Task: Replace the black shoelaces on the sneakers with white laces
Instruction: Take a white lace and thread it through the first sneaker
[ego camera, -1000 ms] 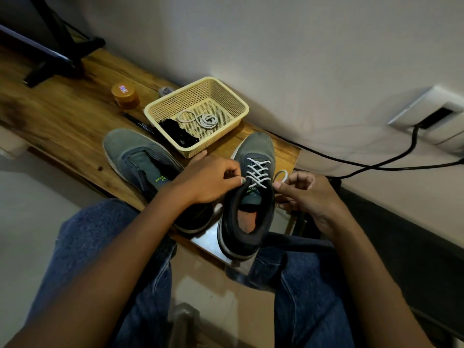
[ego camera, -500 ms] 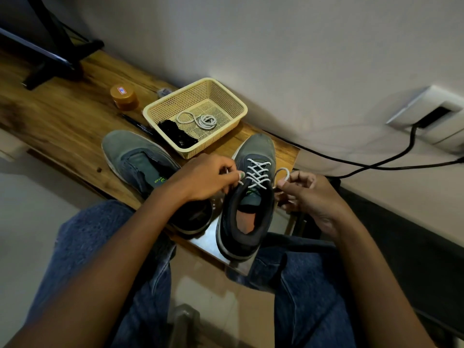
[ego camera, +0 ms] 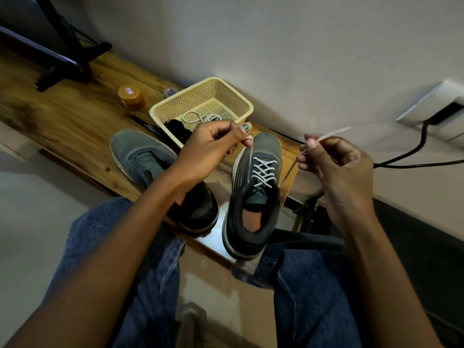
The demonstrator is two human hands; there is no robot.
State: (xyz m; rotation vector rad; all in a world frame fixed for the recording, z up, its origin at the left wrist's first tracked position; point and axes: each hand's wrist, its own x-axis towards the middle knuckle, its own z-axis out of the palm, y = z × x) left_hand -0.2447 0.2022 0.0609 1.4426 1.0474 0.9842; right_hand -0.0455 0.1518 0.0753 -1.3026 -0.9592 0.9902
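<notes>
Above the laced sneaker (ego camera: pixel 253 197), each hand (ego camera: pixel 213 144) (ego camera: pixel 336 162) pinches a thin white lace (ego camera: pixel 263 172) end; the basket (ego camera: pixel 200 106) contents are partly hidden.

Plain pale wall (ego camera: pixel 288 46) behind, dimly lit. Wooden bench (ego camera: pixel 62 116) with strong grain running along it, dark metal stand (ego camera: pixel 67 54) on its far left end. White wall socket (ego camera: pixel 437 114) at right, black cable (ego camera: pixel 411 156) hanging from it and trailing left along the wall. Light tiled floor (ego camera: pixel 32 204) below, darker strip at lower right.
</notes>
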